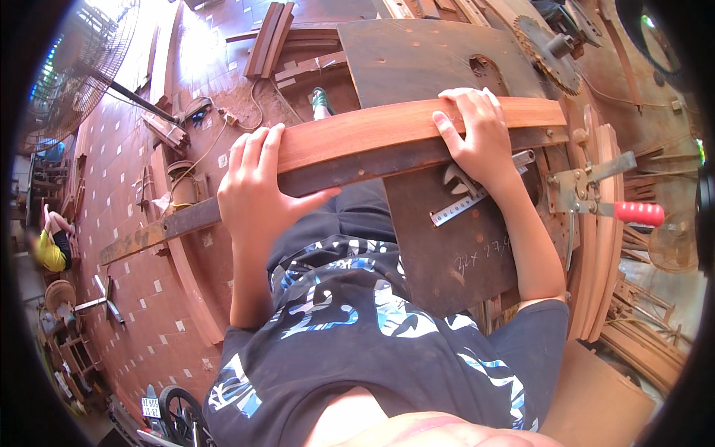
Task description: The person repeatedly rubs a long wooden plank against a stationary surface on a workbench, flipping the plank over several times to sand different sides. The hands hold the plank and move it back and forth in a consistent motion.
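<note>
A reddish-brown wooden board point(357, 128) lies crosswise in front of me, along a long dark metal bar point(350, 173) that runs on to the left. My left hand point(249, 175) grips the board's left end, fingers over it and thumb stretched along the bar. Farther right, my right hand point(477, 138) holds the board from above, its fingers over the far edge and the thumb on the top. Close to my right wrist, an adjustable wrench point(460, 181) and a steel rule point(458, 210) lie on the dark metal tabletop point(439, 261).
A toothed circular saw blade point(547, 56) stands at the far right, past the tabletop. A toggle clamp with a red handle point(639, 214) sticks out on the right beside stacked wooden strips point(599, 246). On the left are a fan point(78, 67), loose cables and a person in yellow point(51, 252).
</note>
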The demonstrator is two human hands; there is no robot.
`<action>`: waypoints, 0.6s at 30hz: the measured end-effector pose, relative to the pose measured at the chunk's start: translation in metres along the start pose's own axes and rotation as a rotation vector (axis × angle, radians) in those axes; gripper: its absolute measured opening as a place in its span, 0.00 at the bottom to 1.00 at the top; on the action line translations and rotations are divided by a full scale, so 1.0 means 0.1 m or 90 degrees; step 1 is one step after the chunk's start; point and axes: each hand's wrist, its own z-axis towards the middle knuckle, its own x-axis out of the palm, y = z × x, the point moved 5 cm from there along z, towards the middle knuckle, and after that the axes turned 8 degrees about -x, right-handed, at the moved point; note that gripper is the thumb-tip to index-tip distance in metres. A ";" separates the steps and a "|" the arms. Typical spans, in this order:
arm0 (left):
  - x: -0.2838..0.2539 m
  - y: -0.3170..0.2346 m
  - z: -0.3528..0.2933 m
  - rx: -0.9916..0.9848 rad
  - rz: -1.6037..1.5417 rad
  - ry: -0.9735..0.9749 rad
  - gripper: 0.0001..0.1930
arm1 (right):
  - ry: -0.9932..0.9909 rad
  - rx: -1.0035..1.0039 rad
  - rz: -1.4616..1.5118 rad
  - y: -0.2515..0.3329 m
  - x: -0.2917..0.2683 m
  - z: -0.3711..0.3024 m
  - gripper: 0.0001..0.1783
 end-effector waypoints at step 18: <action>0.55 0.38 1.00 -0.001 -0.010 -0.048 0.52 | -0.012 -0.021 0.014 -0.51 0.47 1.00 0.20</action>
